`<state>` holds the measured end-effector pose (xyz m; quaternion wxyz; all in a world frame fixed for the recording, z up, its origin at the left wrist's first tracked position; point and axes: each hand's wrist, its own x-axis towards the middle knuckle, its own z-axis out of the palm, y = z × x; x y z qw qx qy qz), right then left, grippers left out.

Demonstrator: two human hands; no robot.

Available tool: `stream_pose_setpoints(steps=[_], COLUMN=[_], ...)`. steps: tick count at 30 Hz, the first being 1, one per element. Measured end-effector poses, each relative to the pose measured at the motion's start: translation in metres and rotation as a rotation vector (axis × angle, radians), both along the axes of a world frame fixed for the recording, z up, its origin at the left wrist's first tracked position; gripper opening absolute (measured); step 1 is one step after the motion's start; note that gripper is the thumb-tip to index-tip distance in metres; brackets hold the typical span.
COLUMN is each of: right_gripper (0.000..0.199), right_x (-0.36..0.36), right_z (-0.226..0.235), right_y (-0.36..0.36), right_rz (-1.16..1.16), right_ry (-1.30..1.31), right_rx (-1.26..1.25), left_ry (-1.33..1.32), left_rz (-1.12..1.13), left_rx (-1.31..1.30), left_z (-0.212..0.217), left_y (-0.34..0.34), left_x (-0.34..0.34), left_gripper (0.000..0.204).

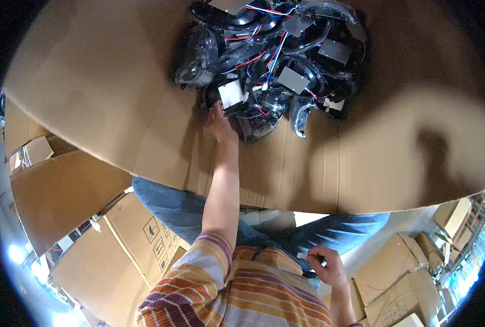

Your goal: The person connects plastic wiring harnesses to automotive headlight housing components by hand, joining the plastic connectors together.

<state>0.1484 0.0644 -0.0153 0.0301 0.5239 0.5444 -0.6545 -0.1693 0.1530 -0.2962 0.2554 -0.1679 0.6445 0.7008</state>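
Observation:
My left hand (220,124) reaches forward to the near edge of a heap of lamp units (302,71). Its fingers close on the near edge of a dark lamp unit with a white square plate (231,94); the fingertips are partly hidden. The units have clear, curved plastic covers, black housings and flat grey or white plates. Red, blue and white wires (278,54) run among them. Close to my body, over my lap, my right hand (328,267) is closed in a pinch on a small white piece (302,255), too small to name.
The heap lies on a large cardboard sheet (286,180) in front of me. A separate curved clear lamp cover (301,117) lies at the heap's near edge. Cardboard boxes (139,234) stand at the left, and more boxes (400,272) at the right.

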Motion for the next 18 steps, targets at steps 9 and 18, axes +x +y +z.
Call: stream_pose_setpoints(steps=[9,18], right_gripper=[0.006,0.006], right_x=[0.011,0.023], right_z=[0.013,0.026], right_y=[-0.017,-0.037], right_rz=[0.041,0.095], right_ry=[0.09,0.154], right_rx=[0.081,0.202], left_ry=[0.27,0.05], left_rz=[-0.442,-1.178], left_rx=[0.05,0.049], left_z=[0.141,0.231], left_y=[-0.077,-0.131], left_x=[0.044,0.091], left_gripper=[0.014,0.026])
